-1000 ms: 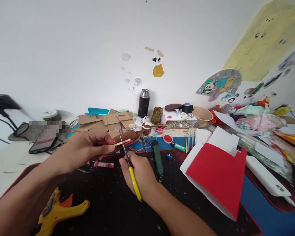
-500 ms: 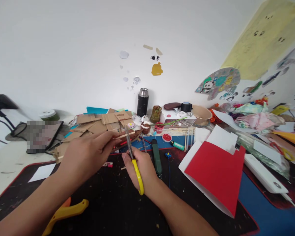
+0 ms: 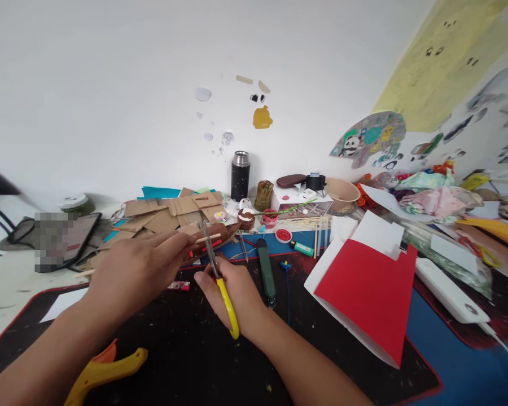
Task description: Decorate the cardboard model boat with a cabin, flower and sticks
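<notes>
My left hand (image 3: pixel 138 276) is closed around a thin wooden stick (image 3: pixel 208 238), whose pale end pokes out past the fingertips. My right hand (image 3: pixel 241 293) grips scissors with yellow handles (image 3: pixel 227 307), the blades pointing up and away from me. The stick's end meets the scissor blades; whether it lies between them I cannot tell. Behind the hands lies a brown boat-shaped piece (image 3: pixel 224 232) with small red bits on it. A pink-ended small tube (image 3: pixel 180 286) rests on the black mat (image 3: pixel 186 361) below my left fingers. My left fingertips are partly hidden.
Left of centre are cardboard pieces (image 3: pixel 165 214). A black flask (image 3: pixel 240 177) stands by the wall. A green cutter-like tool (image 3: pixel 266 273), folded red card (image 3: pixel 368 299) and white power strip (image 3: pixel 451 290) lie rightward. A yellow-handled tool (image 3: pixel 110 369) is near my left forearm.
The view has turned slightly, so most things sit further left in the picture. Both hands keep their hold on the stick and the scissors, with little other movement.
</notes>
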A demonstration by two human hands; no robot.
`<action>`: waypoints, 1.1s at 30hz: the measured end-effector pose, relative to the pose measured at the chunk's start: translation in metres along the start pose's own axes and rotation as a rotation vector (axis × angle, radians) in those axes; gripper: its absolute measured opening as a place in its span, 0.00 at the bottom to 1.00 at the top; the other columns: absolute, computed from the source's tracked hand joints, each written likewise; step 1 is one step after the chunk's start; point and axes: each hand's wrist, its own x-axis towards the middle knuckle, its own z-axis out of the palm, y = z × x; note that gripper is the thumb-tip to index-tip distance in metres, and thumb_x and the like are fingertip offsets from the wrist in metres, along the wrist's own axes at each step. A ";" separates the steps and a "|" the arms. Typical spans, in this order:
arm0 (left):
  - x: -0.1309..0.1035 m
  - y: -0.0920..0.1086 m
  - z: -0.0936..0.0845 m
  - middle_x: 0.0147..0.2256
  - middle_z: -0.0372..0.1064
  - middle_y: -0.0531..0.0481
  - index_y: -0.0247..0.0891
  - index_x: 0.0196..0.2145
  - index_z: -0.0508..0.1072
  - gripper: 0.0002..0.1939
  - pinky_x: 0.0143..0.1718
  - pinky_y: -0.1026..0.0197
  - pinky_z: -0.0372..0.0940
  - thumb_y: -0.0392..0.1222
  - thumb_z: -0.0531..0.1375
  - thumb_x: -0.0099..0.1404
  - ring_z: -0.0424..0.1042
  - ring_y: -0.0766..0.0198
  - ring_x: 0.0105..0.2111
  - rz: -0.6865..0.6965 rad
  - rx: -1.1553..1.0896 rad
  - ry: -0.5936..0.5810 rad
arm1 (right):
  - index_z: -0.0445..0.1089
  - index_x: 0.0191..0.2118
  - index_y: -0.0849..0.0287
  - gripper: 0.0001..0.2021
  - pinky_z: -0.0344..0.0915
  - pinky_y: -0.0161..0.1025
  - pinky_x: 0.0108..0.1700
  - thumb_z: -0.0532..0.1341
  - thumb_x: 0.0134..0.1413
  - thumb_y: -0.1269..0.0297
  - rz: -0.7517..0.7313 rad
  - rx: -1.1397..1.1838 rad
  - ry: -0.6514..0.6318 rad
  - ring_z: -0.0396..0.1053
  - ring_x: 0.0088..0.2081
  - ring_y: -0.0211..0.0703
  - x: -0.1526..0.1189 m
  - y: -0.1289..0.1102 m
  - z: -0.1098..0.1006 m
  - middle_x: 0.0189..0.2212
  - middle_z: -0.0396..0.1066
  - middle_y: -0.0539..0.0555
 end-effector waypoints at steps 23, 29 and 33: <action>-0.003 0.002 -0.009 0.36 0.78 0.48 0.44 0.49 0.79 0.14 0.33 0.52 0.58 0.27 0.60 0.73 0.75 0.49 0.38 0.028 0.007 -0.237 | 0.72 0.36 0.54 0.18 0.59 0.33 0.29 0.76 0.66 0.48 0.027 0.104 -0.072 0.67 0.24 0.37 0.000 0.008 0.002 0.22 0.68 0.42; -0.009 -0.005 -0.005 0.35 0.77 0.50 0.44 0.48 0.78 0.15 0.32 0.52 0.56 0.25 0.60 0.73 0.75 0.50 0.38 0.093 -0.012 -0.226 | 0.73 0.35 0.55 0.18 0.61 0.34 0.33 0.75 0.66 0.49 0.017 0.057 -0.064 0.68 0.27 0.38 0.000 0.007 0.003 0.25 0.70 0.44; -0.009 -0.005 -0.005 0.35 0.78 0.51 0.46 0.46 0.79 0.14 0.32 0.54 0.57 0.27 0.59 0.74 0.75 0.53 0.37 0.000 -0.097 -0.221 | 0.72 0.34 0.56 0.15 0.62 0.34 0.35 0.74 0.68 0.56 0.065 0.050 -0.034 0.69 0.29 0.39 0.000 0.001 0.002 0.26 0.71 0.45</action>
